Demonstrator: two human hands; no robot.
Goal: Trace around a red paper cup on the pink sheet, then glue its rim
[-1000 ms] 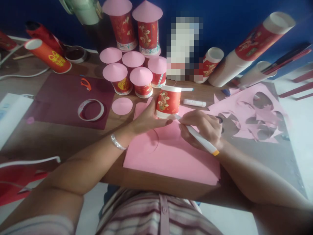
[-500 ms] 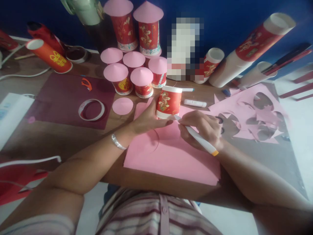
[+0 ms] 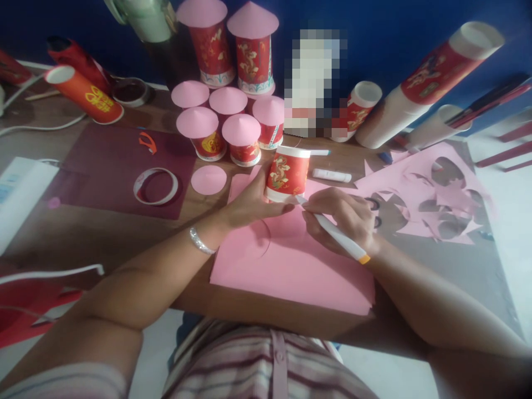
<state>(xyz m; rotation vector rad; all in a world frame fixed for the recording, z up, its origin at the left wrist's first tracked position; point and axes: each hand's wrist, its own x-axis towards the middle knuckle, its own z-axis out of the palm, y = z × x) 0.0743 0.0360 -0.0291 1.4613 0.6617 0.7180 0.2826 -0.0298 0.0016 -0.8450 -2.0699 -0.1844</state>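
My left hand [image 3: 253, 202] is closed around the left side and base of a short cardboard tube [image 3: 287, 174] wrapped in red paper with gold figures. In my right hand [image 3: 343, 219] is a white marker with an orange end [image 3: 338, 235], its tip touching the tube's white lower band. Both hands are over a stack of pink paper sheets [image 3: 291, 271], where a drawn curved line shows on the left part. A pink paper disc [image 3: 209, 180] lies left of the tube. Behind the right hand lie a white capped stick [image 3: 331, 175] and a pen [image 3: 320, 152].
Several red tubes with pink cone roofs [image 3: 241, 131] stand behind. Cut pink scraps [image 3: 419, 188] lie at right, partly over scissor handles [image 3: 377, 221]. Tall tubes [image 3: 432, 83] lean back right. A cardboard ring [image 3: 155, 186] and orange clippers [image 3: 147, 142] rest on a dark red sheet [image 3: 112, 166].
Almost nothing differs. Both hands, the tube and the marker stay in nearly the same place, with the marker tip still at the tube's lower band.
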